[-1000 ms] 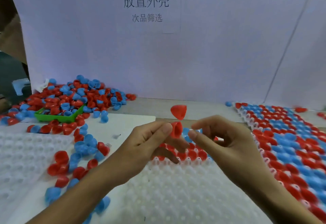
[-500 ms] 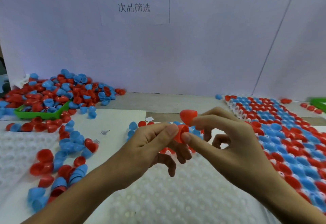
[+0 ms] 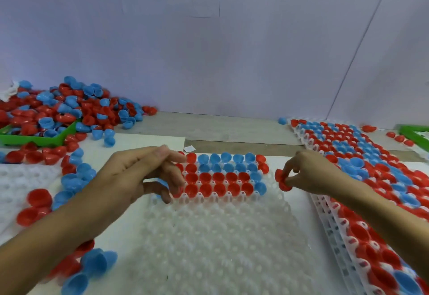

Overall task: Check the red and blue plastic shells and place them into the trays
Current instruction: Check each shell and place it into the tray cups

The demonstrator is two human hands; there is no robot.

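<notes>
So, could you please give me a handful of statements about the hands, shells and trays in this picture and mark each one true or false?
1. The right hand pinches red shells. True.
2. The middle white tray is full of shells. False: only its far rows are filled; the near part is bare.
3. The green tray at far left holds red and blue shells. True.
4. The left hand is lifting the green tray. False: it hovers at the middle tray's left edge, away from the green one.
5. The tray on the right holds only blue shells. False: red and blue fill it.
</notes>
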